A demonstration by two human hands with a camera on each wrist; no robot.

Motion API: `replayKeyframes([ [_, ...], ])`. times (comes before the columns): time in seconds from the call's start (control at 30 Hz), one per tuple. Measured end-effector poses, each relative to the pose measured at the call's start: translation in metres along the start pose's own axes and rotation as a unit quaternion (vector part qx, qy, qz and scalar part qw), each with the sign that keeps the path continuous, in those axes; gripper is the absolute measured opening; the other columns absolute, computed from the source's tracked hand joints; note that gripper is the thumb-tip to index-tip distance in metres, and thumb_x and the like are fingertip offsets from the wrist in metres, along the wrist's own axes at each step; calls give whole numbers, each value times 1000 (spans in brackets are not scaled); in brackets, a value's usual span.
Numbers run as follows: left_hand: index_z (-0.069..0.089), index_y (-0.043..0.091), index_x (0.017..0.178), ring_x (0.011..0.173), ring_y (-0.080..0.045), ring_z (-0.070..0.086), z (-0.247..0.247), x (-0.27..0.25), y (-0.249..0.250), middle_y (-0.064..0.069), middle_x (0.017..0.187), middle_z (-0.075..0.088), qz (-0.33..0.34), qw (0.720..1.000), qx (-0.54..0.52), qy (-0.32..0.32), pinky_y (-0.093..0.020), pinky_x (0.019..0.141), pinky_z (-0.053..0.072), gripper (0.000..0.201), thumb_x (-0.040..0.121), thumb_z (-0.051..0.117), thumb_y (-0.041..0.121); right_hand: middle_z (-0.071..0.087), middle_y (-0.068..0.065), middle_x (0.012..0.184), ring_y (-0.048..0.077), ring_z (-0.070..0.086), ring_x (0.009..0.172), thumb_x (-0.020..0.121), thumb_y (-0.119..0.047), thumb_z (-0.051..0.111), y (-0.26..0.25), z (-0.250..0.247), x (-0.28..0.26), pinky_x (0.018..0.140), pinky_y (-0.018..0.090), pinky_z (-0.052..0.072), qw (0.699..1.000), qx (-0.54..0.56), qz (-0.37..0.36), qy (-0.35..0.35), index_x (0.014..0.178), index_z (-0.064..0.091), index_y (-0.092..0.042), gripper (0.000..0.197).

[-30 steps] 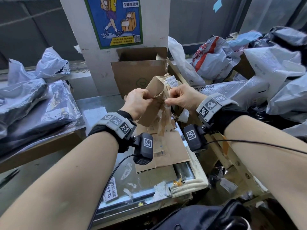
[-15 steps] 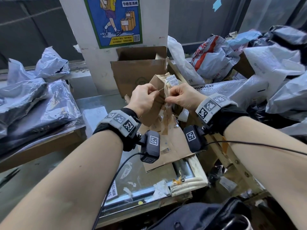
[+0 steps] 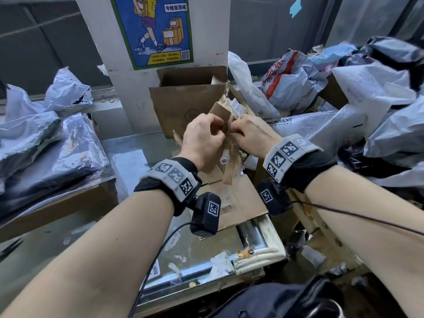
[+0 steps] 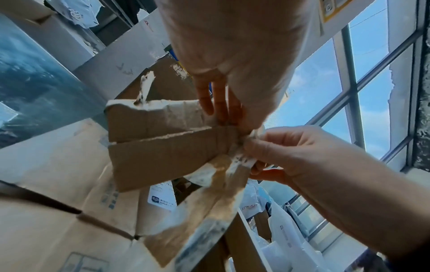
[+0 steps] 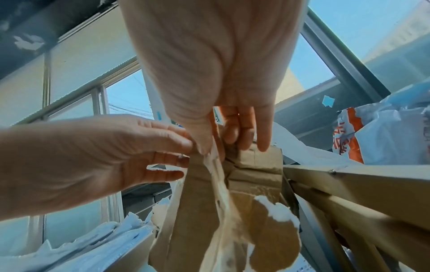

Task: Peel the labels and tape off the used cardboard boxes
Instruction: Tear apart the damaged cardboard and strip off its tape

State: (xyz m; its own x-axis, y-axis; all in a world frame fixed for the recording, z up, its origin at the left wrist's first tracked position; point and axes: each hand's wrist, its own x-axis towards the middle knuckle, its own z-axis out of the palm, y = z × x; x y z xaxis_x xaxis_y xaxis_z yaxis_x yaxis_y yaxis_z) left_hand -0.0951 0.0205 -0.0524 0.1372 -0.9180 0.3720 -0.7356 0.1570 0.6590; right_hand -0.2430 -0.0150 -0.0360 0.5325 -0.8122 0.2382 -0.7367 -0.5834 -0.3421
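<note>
I hold a torn brown cardboard piece (image 3: 219, 111) up over the table, with a white label (image 3: 236, 106) at its top. My left hand (image 3: 218, 131) grips the cardboard's edge; in the left wrist view its fingers (image 4: 218, 103) press the cardboard (image 4: 163, 147). My right hand (image 3: 236, 129) pinches the upper end of a brownish tape strip (image 3: 229, 171) that hangs down from the piece. The right wrist view shows that hand (image 5: 223, 145) pinching the tape (image 5: 218, 184) against the folded cardboard (image 5: 256, 173), with my left hand (image 5: 163, 156) just beside it.
An open cardboard box (image 3: 183, 104) stands behind my hands against a pillar with a poster (image 3: 151, 31). Flattened cardboard (image 3: 241, 203) lies on the glass-topped table (image 3: 137, 161). Grey mailer bags are heaped at left (image 3: 46, 145) and right (image 3: 378, 111). Label scraps (image 3: 220, 265) litter the front edge.
My left hand has moved right and slightly up, closing in on the right hand. Both hands now meet at the cardboard's edge, and the piece sits a little higher.
</note>
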Motion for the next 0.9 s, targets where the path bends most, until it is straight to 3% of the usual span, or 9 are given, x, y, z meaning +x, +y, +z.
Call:
replayKeyframes([
  [0.1, 73, 22, 99, 97, -15, 62, 1, 3, 0, 1, 103, 69, -37, 999, -21, -11, -36, 89, 53, 17, 84, 70, 29, 51, 6, 94, 23, 51, 91, 90, -24, 56, 1, 2, -5, 82, 40, 47, 999, -36, 14, 9, 90, 61, -8, 17],
  [0.27, 75, 26, 95, 98, -19, 61, 3, 3, 3, 0, 103, 69, -47, 998, 31, -19, -37, 87, 53, 14, 85, 66, 28, 66, 6, 96, 22, 61, 91, 80, -10, 65, 6, 4, -3, 82, 35, 51, 987, 70, 113, 94, 86, 70, -16, 10],
  [0.43, 72, 24, 99, 98, -21, 63, 6, -2, 7, 0, 101, 71, -18, 999, 48, 0, -33, 86, 50, 16, 87, 60, 25, 68, 9, 78, 30, 67, 83, 68, -6, 75, 8, 4, 0, 83, 50, 54, 921, 302, 243, 44, 60, 66, -20, 18],
  [0.53, 70, 24, 106, 101, -22, 63, 8, -4, 10, -2, 104, 71, -8, 999, 38, -35, -36, 88, 51, 22, 85, 62, 26, 61, 7, 70, 30, 63, 74, 63, -16, 69, -1, 6, 1, 75, 48, 54, 914, 326, 238, 26, 65, 57, -18, 13],
  [0.67, 75, 27, 100, 95, -19, 65, 7, -2, 11, -1, 97, 73, -30, 998, 17, -59, -37, 83, 55, 21, 79, 70, 27, 52, 2, 70, 18, 51, 69, 70, -27, 78, -6, 7, -2, 65, 37, 45, 924, 308, 221, 42, 72, 45, -18, 33],
  [0.73, 77, 27, 91, 91, -17, 66, 6, 1, 8, 1, 93, 73, -62, 996, -1, -71, -36, 81, 56, 13, 79, 74, 29, 55, 2, 66, 23, 56, 67, 63, -42, 81, -5, 6, -4, 68, 44, 50, 928, 291, 231, 37, 65, 47, -21, 41],
  [0.8, 78, 26, 88, 89, -17, 66, 4, 3, 5, 1, 90, 72, -77, 994, -8, -71, -36, 80, 56, 9, 80, 75, 27, 61, 5, 66, 33, 65, 71, 43, -61, 79, 4, 10, -1, 73, 51, 54, 924, 293, 245, 17, 58, 50, -22, 50],
  [0.83, 78, 25, 87, 89, -17, 66, 3, 4, 2, 1, 90, 72, -82, 994, -13, -66, -36, 81, 56, 7, 81, 75, 26, 62, 6, 66, 35, 67, 73, 37, -63, 79, 8, 12, 1, 74, 54, 53, 923, 300, 242, 8, 56, 52, -23, 52],
  [0.9, 77, 24, 89, 91, -17, 65, -1, 6, -3, 0, 91, 72, -93, 993, -29, -64, -36, 84, 55, 7, 83, 73, 23, 62, 10, 70, 35, 64, 71, 47, -53, 85, 2, 7, 1, 76, 54, 53, 924, 309, 224, -1, 59, 53, -23, 46],
])
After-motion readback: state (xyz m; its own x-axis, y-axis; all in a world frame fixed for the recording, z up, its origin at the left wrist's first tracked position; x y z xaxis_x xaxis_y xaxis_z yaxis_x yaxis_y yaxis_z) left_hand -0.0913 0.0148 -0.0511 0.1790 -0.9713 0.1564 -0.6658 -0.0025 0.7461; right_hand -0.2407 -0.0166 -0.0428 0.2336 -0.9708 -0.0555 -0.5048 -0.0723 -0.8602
